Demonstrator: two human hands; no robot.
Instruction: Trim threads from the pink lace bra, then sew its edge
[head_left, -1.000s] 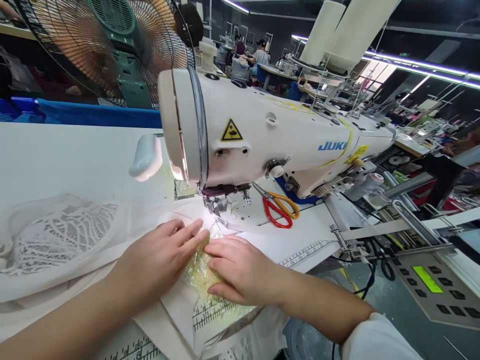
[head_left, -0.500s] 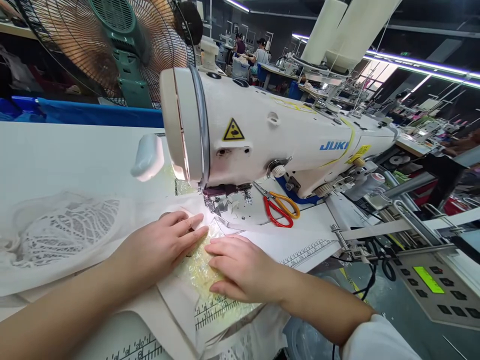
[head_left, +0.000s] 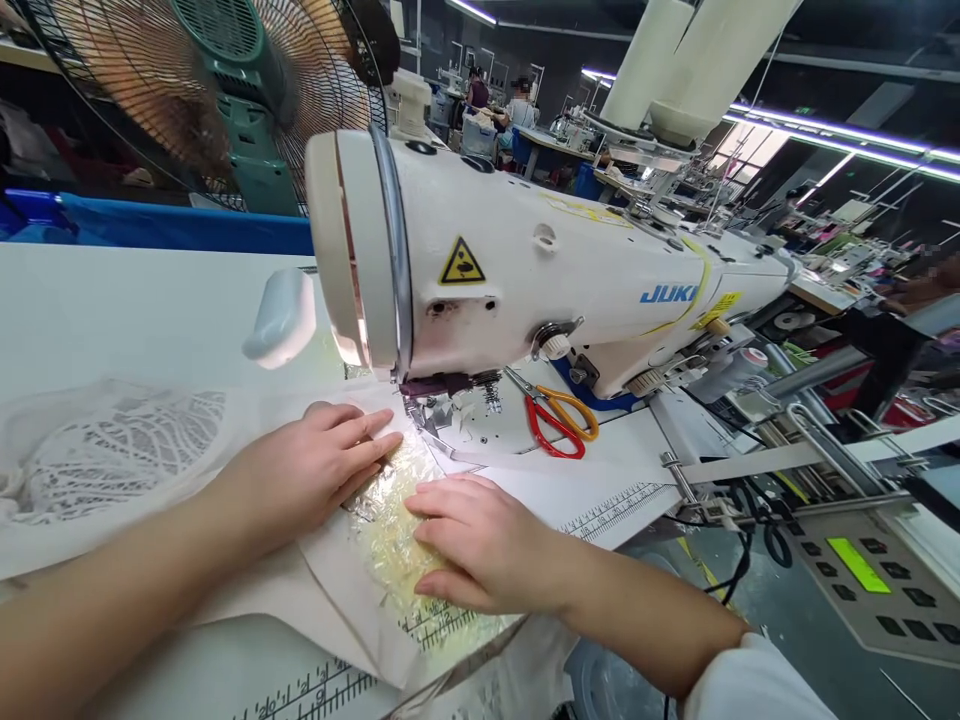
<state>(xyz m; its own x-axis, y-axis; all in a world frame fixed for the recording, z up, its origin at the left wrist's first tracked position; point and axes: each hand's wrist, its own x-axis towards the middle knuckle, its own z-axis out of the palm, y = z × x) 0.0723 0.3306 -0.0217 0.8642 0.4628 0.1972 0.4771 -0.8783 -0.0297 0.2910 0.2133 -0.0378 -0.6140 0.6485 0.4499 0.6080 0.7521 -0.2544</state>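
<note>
My left hand (head_left: 322,460) lies flat on pale fabric (head_left: 330,570), its fingertips just short of the needle area of a white sewing machine (head_left: 480,260). To its right, my right hand (head_left: 480,540) rests open with fingers stretched over a crinkled, yellowish clear film (head_left: 394,525). Both hands press down rather than grip. Part of the fabric lies under the presser area, where the needle itself is hard to make out. Lace (head_left: 131,445) shows in the cloth at the far left.
Scissors with red and orange handles (head_left: 559,420) lie beside the machine bed. A pale rounded object (head_left: 283,318) sits left of the machine head. Behind stands a large fan (head_left: 247,100). A control panel (head_left: 870,580) is at lower right, and people work in the background.
My left hand has slid slightly left and toward me with the fabric, showing more of the film. My right hand stays nearly in place. The view has shifted a little.
</note>
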